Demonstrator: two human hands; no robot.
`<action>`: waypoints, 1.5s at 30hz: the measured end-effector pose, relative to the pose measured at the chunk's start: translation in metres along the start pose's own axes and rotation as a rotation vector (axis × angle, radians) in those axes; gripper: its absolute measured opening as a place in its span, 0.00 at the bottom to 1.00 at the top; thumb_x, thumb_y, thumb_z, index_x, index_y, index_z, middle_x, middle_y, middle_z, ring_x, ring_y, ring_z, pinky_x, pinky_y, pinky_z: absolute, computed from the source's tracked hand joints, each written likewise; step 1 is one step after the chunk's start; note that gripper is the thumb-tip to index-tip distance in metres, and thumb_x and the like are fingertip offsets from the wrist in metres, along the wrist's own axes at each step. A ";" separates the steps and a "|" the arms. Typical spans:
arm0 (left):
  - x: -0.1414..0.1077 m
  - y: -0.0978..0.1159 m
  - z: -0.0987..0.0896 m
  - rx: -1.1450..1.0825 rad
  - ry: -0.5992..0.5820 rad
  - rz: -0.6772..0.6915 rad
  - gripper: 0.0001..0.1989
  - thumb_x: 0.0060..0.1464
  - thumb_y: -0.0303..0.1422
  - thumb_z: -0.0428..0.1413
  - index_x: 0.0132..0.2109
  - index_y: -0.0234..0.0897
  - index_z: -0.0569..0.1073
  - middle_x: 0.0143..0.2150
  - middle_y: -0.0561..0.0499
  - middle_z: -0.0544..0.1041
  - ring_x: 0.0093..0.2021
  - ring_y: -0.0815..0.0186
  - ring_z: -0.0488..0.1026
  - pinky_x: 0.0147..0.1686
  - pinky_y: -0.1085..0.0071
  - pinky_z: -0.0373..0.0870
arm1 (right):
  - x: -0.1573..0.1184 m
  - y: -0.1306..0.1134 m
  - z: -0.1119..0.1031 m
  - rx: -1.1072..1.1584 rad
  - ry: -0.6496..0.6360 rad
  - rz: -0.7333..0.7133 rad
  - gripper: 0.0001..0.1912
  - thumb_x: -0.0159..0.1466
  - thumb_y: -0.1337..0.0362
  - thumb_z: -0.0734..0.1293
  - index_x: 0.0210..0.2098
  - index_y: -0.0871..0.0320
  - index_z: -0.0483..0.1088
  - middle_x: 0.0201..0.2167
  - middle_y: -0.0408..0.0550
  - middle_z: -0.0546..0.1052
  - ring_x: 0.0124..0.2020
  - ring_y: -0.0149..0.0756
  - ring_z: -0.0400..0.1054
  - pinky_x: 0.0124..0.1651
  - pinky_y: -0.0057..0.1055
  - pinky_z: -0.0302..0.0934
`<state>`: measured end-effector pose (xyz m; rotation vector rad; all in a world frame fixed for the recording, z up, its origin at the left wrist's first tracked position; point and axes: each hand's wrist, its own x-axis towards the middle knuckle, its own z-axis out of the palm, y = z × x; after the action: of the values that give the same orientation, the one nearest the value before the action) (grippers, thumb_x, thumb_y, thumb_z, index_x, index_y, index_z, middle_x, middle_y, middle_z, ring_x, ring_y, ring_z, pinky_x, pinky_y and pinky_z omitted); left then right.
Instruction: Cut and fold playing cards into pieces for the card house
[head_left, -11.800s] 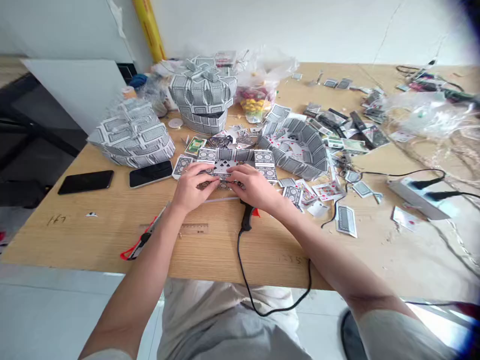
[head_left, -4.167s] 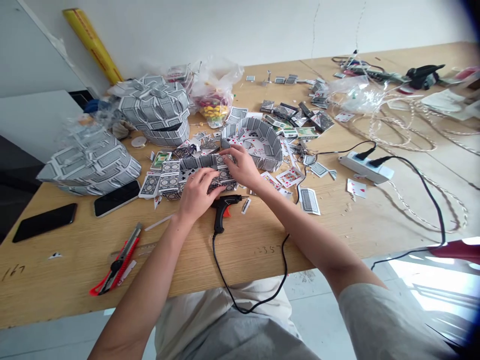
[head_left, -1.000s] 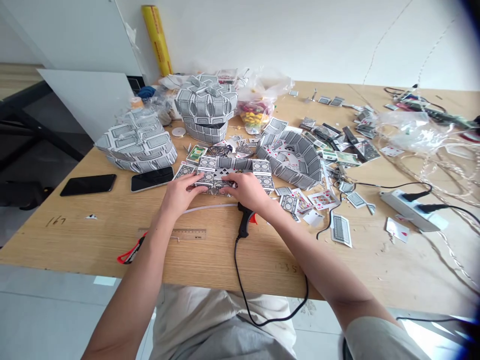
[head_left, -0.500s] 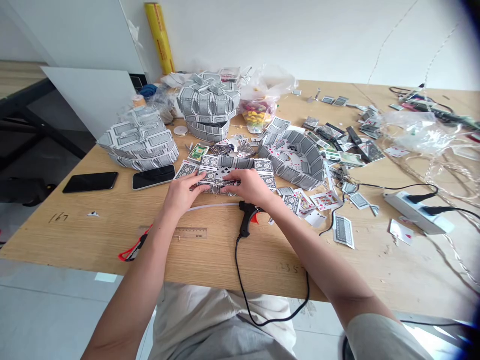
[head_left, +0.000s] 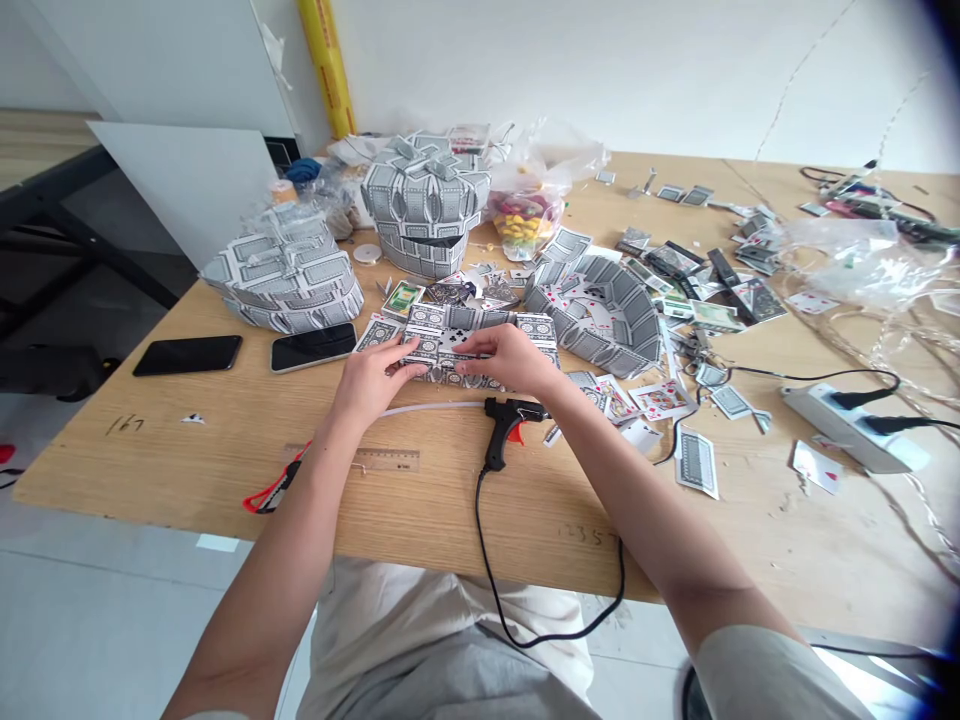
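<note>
The box (head_left: 426,345) of cards lies on the table (head_left: 420,515), directly in front of the person, with both hands at its near side. The grip of the left hand (head_left: 373,380) is half closed, grasping the near edge: thumb low in front, fingertips on top. The right hand (head_left: 511,357) pinches the same edge farther right, also with a narrow opening. Whether some small piece is between the fingers, I cannot tell. The step seems to be pressing this wall; for good work, I think both thumbs should press evenly and gently, because cards may bend. The forearm should avoid the glue gun (head_left: 501,430), whose tip may be hot.
</note>
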<state>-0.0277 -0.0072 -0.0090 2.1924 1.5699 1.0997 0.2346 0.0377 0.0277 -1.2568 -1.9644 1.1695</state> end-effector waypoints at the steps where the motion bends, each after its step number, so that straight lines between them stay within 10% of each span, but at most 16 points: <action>1: 0.000 0.000 0.000 -0.002 0.002 -0.002 0.22 0.60 0.40 0.71 0.60 0.46 0.84 0.63 0.41 0.82 0.62 0.48 0.82 0.61 0.51 0.81 | 0.002 0.000 0.000 0.018 -0.008 0.030 0.13 0.59 0.68 0.81 0.44 0.56 0.87 0.45 0.49 0.89 0.49 0.46 0.84 0.54 0.35 0.76; 11: 0.000 0.009 -0.003 0.036 -0.029 -0.067 0.23 0.61 0.39 0.70 0.62 0.42 0.83 0.65 0.38 0.80 0.63 0.48 0.81 0.63 0.54 0.80 | 0.022 -0.022 -0.014 -0.108 -0.095 0.163 0.12 0.50 0.67 0.82 0.35 0.59 0.86 0.30 0.44 0.84 0.35 0.38 0.75 0.41 0.34 0.65; 32: 0.001 0.030 -0.006 0.158 -0.082 -0.080 0.21 0.76 0.39 0.49 0.64 0.39 0.81 0.61 0.43 0.84 0.61 0.55 0.82 0.61 0.62 0.76 | 0.021 -0.023 -0.014 -0.126 -0.127 0.125 0.12 0.52 0.66 0.82 0.37 0.60 0.85 0.33 0.45 0.85 0.34 0.37 0.75 0.41 0.34 0.65; 45: 0.083 0.043 0.003 0.616 -0.208 -0.406 0.26 0.75 0.45 0.47 0.49 0.35 0.86 0.49 0.32 0.86 0.52 0.43 0.83 0.51 0.56 0.75 | 0.015 -0.032 -0.012 -0.188 -0.094 0.095 0.10 0.55 0.70 0.81 0.37 0.59 0.85 0.35 0.45 0.86 0.38 0.39 0.79 0.41 0.32 0.65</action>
<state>0.0173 0.0500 0.0506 2.0607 2.3282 0.2757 0.2235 0.0499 0.0608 -1.4272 -2.1456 1.1286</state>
